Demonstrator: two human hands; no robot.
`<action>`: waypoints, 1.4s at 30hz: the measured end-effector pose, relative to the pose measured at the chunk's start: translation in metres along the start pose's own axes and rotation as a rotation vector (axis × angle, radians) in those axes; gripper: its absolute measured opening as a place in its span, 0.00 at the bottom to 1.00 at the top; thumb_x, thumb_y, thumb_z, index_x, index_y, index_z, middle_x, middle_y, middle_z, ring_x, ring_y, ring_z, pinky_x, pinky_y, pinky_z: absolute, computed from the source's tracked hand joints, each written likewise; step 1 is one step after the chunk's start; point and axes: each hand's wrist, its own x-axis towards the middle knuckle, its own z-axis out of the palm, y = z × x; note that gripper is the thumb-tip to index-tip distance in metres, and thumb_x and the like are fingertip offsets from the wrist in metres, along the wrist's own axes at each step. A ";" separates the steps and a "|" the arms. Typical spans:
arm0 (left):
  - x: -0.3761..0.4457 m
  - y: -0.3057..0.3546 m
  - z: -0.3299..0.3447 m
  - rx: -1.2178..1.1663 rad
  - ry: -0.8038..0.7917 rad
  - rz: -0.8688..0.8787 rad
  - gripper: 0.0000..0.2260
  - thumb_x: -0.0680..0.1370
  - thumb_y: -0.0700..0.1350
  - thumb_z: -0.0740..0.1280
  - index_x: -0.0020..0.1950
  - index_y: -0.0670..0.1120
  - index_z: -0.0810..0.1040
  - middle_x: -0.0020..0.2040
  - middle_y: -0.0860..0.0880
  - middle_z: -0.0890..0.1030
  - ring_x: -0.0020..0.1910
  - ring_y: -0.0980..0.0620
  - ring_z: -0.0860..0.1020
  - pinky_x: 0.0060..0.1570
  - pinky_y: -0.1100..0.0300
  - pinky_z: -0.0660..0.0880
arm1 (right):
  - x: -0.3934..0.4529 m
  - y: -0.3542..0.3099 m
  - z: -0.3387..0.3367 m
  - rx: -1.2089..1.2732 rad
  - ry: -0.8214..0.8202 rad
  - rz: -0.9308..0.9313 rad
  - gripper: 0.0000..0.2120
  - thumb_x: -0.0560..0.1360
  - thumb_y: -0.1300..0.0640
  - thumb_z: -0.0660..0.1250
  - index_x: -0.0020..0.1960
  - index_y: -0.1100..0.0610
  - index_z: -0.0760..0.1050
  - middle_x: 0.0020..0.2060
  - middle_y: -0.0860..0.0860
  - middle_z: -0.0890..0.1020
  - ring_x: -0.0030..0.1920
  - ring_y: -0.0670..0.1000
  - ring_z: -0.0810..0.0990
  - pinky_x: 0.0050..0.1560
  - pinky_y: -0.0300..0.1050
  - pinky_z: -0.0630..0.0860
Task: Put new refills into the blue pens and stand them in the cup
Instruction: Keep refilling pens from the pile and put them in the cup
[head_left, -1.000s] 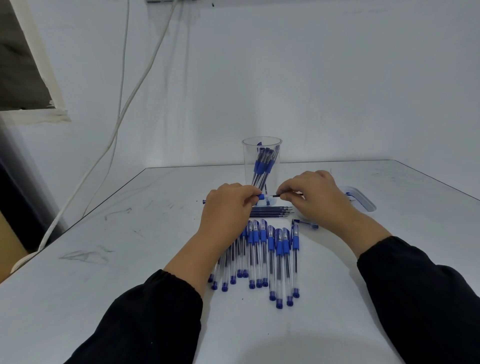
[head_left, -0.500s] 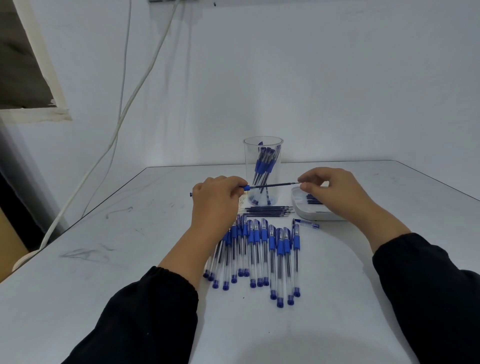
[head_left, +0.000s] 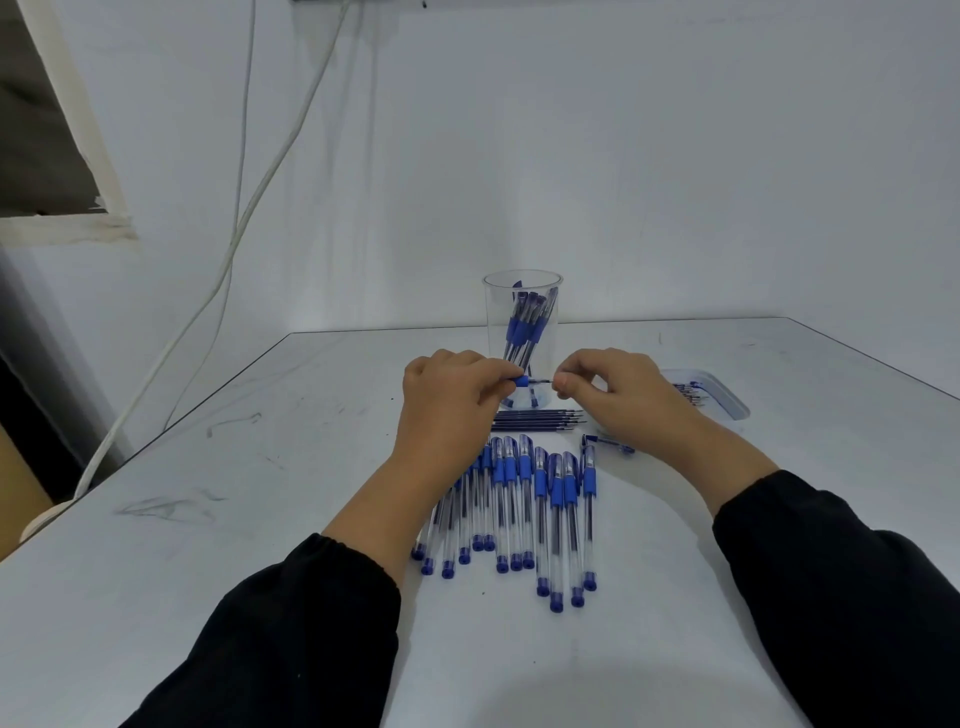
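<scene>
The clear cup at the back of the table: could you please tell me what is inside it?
The clear cup holds several blue pens, leaning together. The hands in front hide part of its lower half, so an exact count is not possible.

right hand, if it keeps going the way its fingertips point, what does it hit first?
Likely the left hand: the right hand points left along the thin dark refill, and the blue-gripped pen's tip lies between them.

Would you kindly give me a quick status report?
Left hand grips pen; right hand pinches refill. Refill partly in. Cup behind, unobstructed.
</scene>
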 end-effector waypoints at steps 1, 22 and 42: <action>-0.001 0.001 0.000 0.002 0.000 0.012 0.09 0.78 0.48 0.64 0.56 0.55 0.80 0.50 0.55 0.81 0.53 0.53 0.72 0.58 0.59 0.54 | 0.000 -0.002 0.001 -0.005 -0.004 -0.013 0.09 0.80 0.47 0.59 0.49 0.46 0.78 0.45 0.43 0.82 0.49 0.46 0.76 0.56 0.50 0.72; -0.001 -0.003 0.002 0.045 -0.016 -0.040 0.10 0.79 0.48 0.63 0.58 0.55 0.80 0.52 0.54 0.81 0.54 0.53 0.72 0.59 0.58 0.55 | 0.000 0.013 -0.010 -0.435 -0.283 0.011 0.06 0.75 0.48 0.68 0.50 0.44 0.82 0.43 0.39 0.79 0.50 0.44 0.73 0.57 0.46 0.62; 0.000 0.000 0.001 0.044 0.025 -0.013 0.10 0.79 0.49 0.63 0.58 0.55 0.80 0.51 0.54 0.81 0.54 0.52 0.73 0.59 0.56 0.57 | 0.002 -0.009 0.001 0.524 0.106 0.209 0.04 0.71 0.57 0.74 0.41 0.49 0.82 0.39 0.48 0.86 0.47 0.47 0.83 0.61 0.49 0.75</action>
